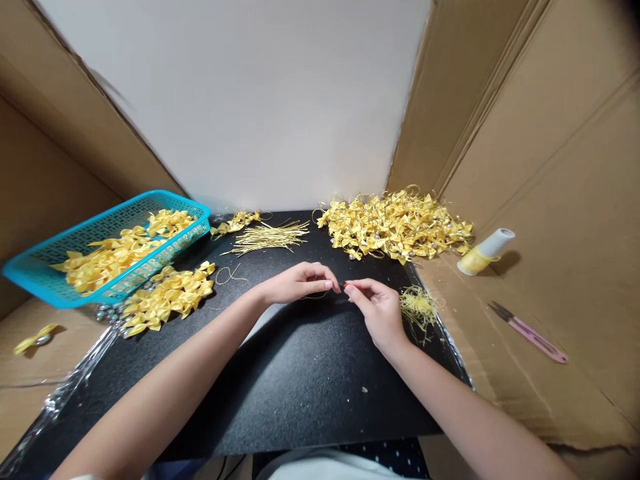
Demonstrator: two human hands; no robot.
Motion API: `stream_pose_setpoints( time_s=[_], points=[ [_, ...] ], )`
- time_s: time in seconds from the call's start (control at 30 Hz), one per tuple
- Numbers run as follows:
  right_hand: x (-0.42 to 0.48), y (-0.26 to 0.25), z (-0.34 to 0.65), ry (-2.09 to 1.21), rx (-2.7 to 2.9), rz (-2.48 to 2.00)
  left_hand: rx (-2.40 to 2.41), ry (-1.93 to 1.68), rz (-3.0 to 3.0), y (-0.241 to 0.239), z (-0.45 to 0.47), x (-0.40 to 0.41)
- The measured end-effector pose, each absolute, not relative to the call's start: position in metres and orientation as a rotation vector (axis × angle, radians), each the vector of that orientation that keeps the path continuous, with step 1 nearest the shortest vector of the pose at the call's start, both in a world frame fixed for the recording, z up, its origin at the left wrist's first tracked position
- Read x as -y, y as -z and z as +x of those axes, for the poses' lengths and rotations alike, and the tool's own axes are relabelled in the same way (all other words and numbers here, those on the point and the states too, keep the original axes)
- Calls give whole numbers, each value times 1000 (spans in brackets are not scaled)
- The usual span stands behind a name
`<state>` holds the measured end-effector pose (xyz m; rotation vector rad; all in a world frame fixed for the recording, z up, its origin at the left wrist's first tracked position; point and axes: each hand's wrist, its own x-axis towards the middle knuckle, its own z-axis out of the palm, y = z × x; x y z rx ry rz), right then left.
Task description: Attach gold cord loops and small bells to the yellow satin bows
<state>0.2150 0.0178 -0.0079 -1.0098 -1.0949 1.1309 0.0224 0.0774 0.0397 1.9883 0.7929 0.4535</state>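
Over the middle of the black work surface (300, 387), my left hand (303, 281) has its fingers bent together, thumb close to the index finger. A thin gold cord shows just below it; whether the fingers grip it is hidden. My right hand (377, 313) is closed in a pinch close by, with a speck of red at its fingertips too small to name. The fingertips of both hands almost meet. Gold cord pieces (273, 237) lie in a bundle beyond my left hand. A heap of yellow ribbon bows with cord loops (395, 227) sits beyond my right hand.
At left stands a turquoise basket (30, 283) of yellow bows, with loose bows (170, 300) and silvery beads (111, 313) beside it. Thread scraps (419, 307), a spool (493, 247) and pink-handled snips (535, 340) are at right. Cardboard walls (565, 167) flank the surface.
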Motion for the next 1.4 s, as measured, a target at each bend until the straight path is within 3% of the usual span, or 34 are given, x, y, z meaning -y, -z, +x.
stream_pose_setpoints(
  time_s=[0.3,0.53,0.63,0.77,0.93,1.23,1.4],
  points=[
    [-16,6,216,-1136,1092,-1019,-1235,-680,2122,-33,0,-88],
    [-16,9,216,-1143,1100,-1015,-1849,-384,2400,-31,-59,-103],
    [-17,9,215,-1138,1102,-1018,-1994,-481,2482,-37,-56,-92],
    [-17,8,215,-1129,1093,-1031,-1797,-939,2457,-48,-19,-59],
    [-17,7,215,-1140,1093,-1039,-1389,-794,2210,-46,29,-22],
    [-17,7,215,-1144,1093,-1016,-1383,-907,1814,-25,46,-25],
    [-15,4,216,-1062,1171,-1059,-1556,-986,2087,-26,47,-22]
  ],
)
